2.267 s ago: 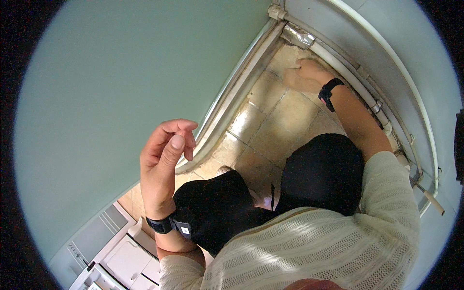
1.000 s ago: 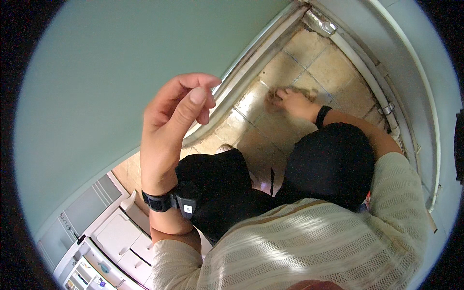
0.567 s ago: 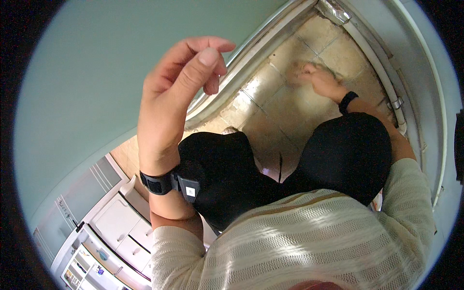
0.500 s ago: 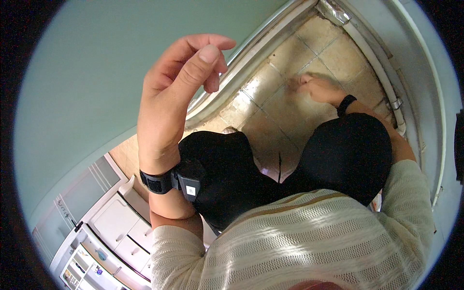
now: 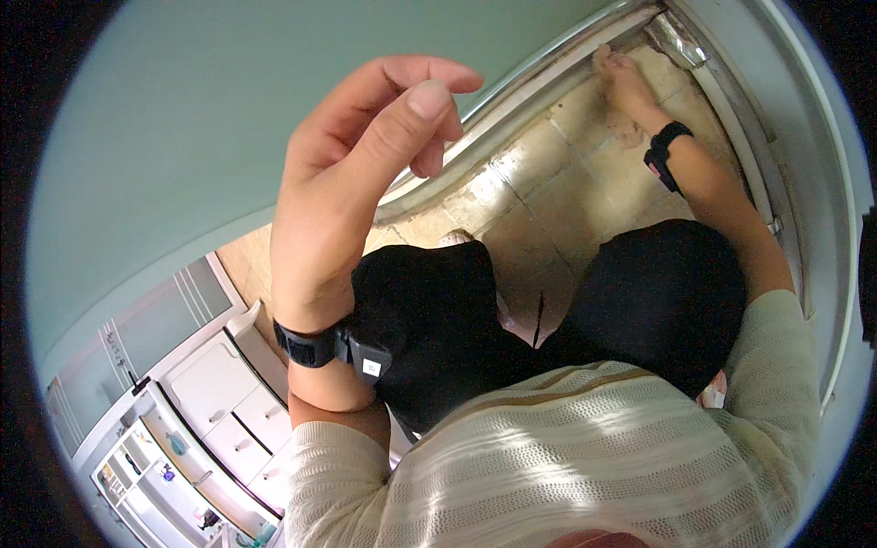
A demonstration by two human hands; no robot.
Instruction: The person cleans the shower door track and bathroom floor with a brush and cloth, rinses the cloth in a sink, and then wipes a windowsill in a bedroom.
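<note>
My left hand (image 5: 375,137) is raised in front of a pale green panel (image 5: 210,119). Its fingers curl loosely, with the thumb apart from the index fingertip, and nothing shows in it. Farther off, my right hand (image 5: 630,82) reaches down to the far corner of the tiled floor (image 5: 548,183), close to the pale rail (image 5: 512,119) along the panel's foot. Its fingers are small and blurred, so whether they hold anything is hidden. Black straps (image 5: 311,345) circle both wrists, the left one carrying a dark box.
My bent knees in black (image 5: 429,301) frame the floor between them. A pipe (image 5: 744,155) runs along the wall at the right, with a shiny metal piece (image 5: 676,38) at its far end. White cabinets with drawers (image 5: 228,411) stand at the lower left.
My right hand has moved from mid-floor to the far corner by the rail, the arm stretching out. The left hand keeps its pose, appearing slightly farther right.
</note>
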